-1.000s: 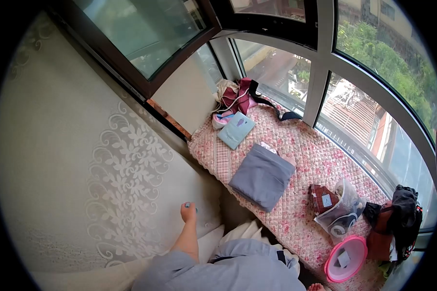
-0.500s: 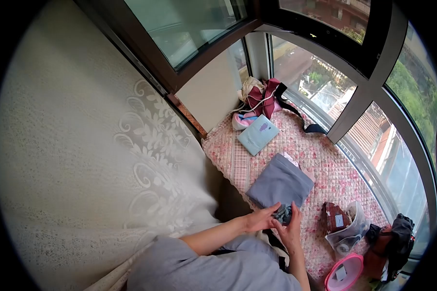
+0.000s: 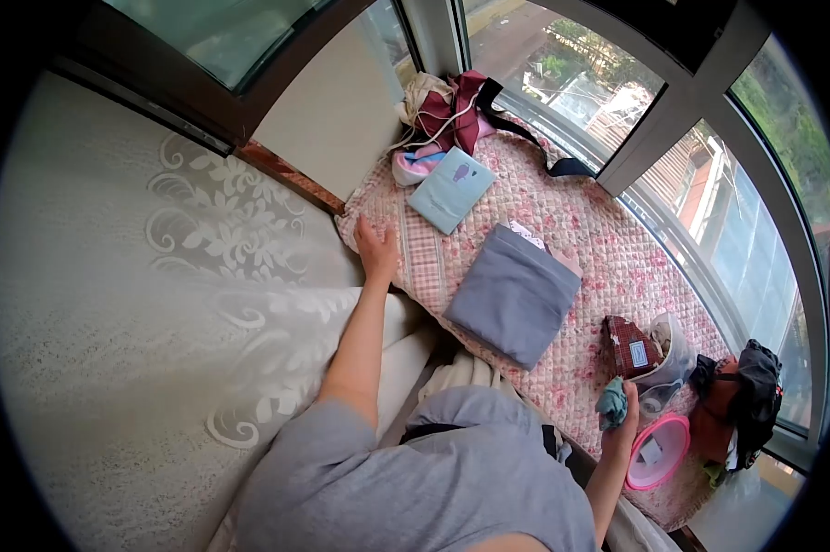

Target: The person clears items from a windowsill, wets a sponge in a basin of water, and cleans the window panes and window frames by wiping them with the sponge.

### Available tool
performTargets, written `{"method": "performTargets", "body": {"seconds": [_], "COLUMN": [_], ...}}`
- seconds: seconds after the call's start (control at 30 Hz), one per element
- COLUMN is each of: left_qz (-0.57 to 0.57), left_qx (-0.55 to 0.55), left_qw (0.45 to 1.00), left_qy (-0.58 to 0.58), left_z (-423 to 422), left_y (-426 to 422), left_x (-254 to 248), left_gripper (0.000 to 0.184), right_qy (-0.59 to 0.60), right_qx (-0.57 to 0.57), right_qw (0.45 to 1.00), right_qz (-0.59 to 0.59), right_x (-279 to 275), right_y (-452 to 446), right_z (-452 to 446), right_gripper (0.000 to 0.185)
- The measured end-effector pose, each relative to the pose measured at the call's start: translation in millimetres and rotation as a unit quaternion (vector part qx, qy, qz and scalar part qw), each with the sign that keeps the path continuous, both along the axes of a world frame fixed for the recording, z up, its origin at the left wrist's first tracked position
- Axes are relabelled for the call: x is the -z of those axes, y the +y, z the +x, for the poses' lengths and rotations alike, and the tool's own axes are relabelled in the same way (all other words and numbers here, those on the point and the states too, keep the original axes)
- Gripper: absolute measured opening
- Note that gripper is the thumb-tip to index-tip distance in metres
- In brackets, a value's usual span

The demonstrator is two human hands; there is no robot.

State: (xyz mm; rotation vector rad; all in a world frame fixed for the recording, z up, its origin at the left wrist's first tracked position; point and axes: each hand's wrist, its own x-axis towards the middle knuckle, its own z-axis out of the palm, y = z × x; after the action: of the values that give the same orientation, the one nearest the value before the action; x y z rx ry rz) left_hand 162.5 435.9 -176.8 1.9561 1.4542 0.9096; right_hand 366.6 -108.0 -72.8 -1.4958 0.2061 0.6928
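Observation:
My right hand is closed around a small bunched teal cloth, at the near side of a clear plastic container. A dark red checked pouch sits against that container. My left hand is raised at the left edge of the quilted cover, near the curtain, its fingers apart and nothing in them. Between the hands lies a folded grey-blue cloth, with patterned pink and white fabric showing at its far edge. Beyond it rests a light blue book-like packet.
A pink floral quilted cover spreads along the windows. Burgundy and cream bags with a black strap are piled in the far corner. At the right are a pink-rimmed basket and a dark bag. A lace curtain hangs at left.
My hands have parted. The right one has carried the teal cloth rightward to the clear container; the left has let go and moved up and left. The view has shifted too.

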Motion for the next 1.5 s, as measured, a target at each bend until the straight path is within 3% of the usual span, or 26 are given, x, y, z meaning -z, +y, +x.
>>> {"method": "performTargets", "body": {"seconds": [0.07,0.1,0.2,0.23,0.33,0.47,0.67,0.73,0.87,0.9,1.03,1.13,1.17,1.23,1.3,1.4,1.5], "left_qz": [-0.019,-0.025,-0.038,-0.043,-0.157,-0.172,-0.107,-0.143,-0.365,-0.473,-0.571,-0.492,-0.461,-0.387,-0.337,-0.251,-0.237], "left_qx": [-0.020,-0.018,-0.040,-0.045,-0.044,-0.020,-0.011,-0.015,0.035,0.040,0.063,0.091,0.084,0.135,0.149,0.301,0.386], "left_qw": [0.996,0.991,0.969,0.963,0.950,0.907,0.911,0.927,0.919,0.880,0.794,0.828,0.847,0.879,0.897,0.907,0.878], "left_qy": [0.081,0.129,0.241,0.264,0.267,0.385,0.399,0.347,0.145,-0.014,-0.200,-0.255,-0.251,-0.243,-0.245,-0.152,-0.158], "left_z": [-3.2,-7.5,-21.3,-30.6,-34.4,-21.6,19.1,15.6,19.6,13.0,40.1,48.2,52.3,46.4,62.4,73.3,92.1], "left_y": [39.8,60.2,107.4,126.0,149.2,161.5,136.1,155.9,187.3,205.9,185.2,165.2,154.5,152.5,124.3,102.3,48.3], "left_x": [16.8,28.0,60.4,81.6,86.1,94.9,35.0,52.6,82.2,114.4,51.5,35.0,23.5,36.2,6.4,-9.4,-59.3], "left_gripper": [0.076,0.077,0.079,0.083,0.087,0.087,0.089,0.089,0.086,0.065,0.041,0.041,0.027,0.016,0.006,0.011,0.014], "right_qy": [0.205,0.209,0.129,0.173,0.205,0.206,0.217,0.223,0.209,0.209,0.214,0.205,0.206,0.204,0.203,0.197,0.198], "right_qx": [0.124,0.220,0.092,0.168,0.210,0.238,0.216,0.227,0.244,0.212,0.214,0.206,0.207,0.203,0.196,0.178,0.181], "right_qw": [0.959,0.951,0.987,0.970,0.956,0.949,0.952,0.948,0.946,0.954,0.953,0.957,0.956,0.958,0.959,0.964,0.963], "right_qz": [0.154,0.059,0.020,0.019,-0.003,-0.030,-0.020,-0.023,-0.044,-0.040,-0.026,-0.027,-0.019,-0.006,0.000,0.003,0.000], "right_x": [-42.6,-59.0,-28.0,-21.6,-19.1,-23.3,-16.4,-16.4,-12.8,-13.8,-16.9,-15.4,-12.4,-7.5,-3.6,-0.5,-5.2], "right_y": [4.3,21.5,-14.0,-15.6,-27.6,-30.9,-35.4,-27.9,-8.9,-10.6,-5.7,-6.0,-7.7,-9.5,-14.4,-18.6,-22.7], "right_z": [-12.6,-19.1,-32.4,-37.8,-57.1,-78.3,-86.9,-82.5,-76.2,-75.1,-69.5,-66.7,-66.3,-65.0,-65.2,-60.8,-57.6], "right_gripper": [0.028,0.028,0.024,0.024,0.024,0.027,0.028,0.027,0.026,0.025,0.026,0.026,0.025,0.025,0.024,0.024,0.023]}}
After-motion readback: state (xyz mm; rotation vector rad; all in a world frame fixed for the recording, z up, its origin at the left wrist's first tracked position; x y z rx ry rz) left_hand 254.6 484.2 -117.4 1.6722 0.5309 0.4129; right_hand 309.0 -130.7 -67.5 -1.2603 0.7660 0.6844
